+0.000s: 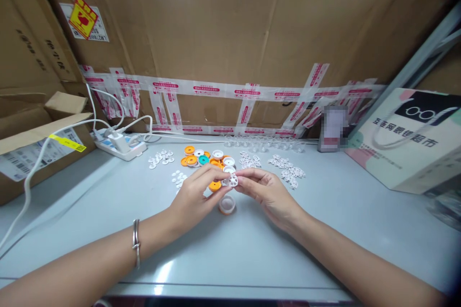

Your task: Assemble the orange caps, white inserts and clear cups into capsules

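Between the fingertips of both hands is a small white openwork plastic wheel [233, 181]. My left hand [196, 189] pinches it from the left, and my right hand [264, 189] pinches it from the right. Just below them on the table stands a clear round cup with an orange base [226, 205]. Behind the fingers lies a pile of round caps in orange [189, 150], white [217, 154] and teal [203, 159], partly hidden by my left hand. More white openwork pieces [288, 169] are spread beyond my right hand.
White stemmed pieces [161, 159] and small white discs [178, 178] lie left of the pile. Clear cups [264, 144] line the back, before a large carton [216, 24]. A power strip [120, 144] and open box [43, 148] stand left; a phone [333, 129] and printed box [403, 153] right.
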`<state>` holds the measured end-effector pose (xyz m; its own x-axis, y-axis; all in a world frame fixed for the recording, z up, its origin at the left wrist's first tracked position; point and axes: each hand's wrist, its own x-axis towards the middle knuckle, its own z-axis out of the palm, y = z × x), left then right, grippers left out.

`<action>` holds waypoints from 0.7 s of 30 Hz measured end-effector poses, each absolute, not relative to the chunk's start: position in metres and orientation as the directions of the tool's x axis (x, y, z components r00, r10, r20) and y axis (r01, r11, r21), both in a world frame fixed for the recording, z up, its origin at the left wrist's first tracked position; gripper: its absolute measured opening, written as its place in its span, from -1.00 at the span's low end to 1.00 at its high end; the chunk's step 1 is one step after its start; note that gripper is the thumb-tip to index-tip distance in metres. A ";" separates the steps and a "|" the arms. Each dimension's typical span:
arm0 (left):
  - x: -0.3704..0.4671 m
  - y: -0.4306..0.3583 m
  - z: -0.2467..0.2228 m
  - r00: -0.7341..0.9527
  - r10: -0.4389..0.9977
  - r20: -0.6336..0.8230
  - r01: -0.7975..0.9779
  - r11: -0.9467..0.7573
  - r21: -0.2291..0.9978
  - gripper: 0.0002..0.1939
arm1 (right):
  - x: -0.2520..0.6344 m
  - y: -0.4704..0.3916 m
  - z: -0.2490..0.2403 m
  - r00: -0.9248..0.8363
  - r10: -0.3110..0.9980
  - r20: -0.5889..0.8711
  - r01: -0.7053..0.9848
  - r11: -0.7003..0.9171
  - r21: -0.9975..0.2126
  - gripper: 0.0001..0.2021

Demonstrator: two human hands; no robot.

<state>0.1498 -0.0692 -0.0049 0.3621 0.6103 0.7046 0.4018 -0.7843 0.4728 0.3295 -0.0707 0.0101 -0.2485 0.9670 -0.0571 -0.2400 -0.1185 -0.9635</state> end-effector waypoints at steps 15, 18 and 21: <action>0.148 -0.070 -0.006 0.359 0.680 0.639 0.439 -0.727 0.528 -0.93 | 0.328 -0.070 0.002 -0.268 0.961 -0.064 -0.260 -0.136 -0.956 -0.81; 0.148 -0.070 -0.005 0.364 0.686 0.630 0.432 -0.724 0.538 -0.94 | 0.327 -0.071 0.001 -0.270 0.961 -0.053 -0.215 -0.114 -0.970 -0.80; 0.150 -0.071 -0.005 0.371 0.680 0.632 0.424 -0.730 0.537 -0.94 | 0.325 -0.071 -0.002 -0.229 0.973 -0.021 -0.185 -0.065 -0.981 -0.80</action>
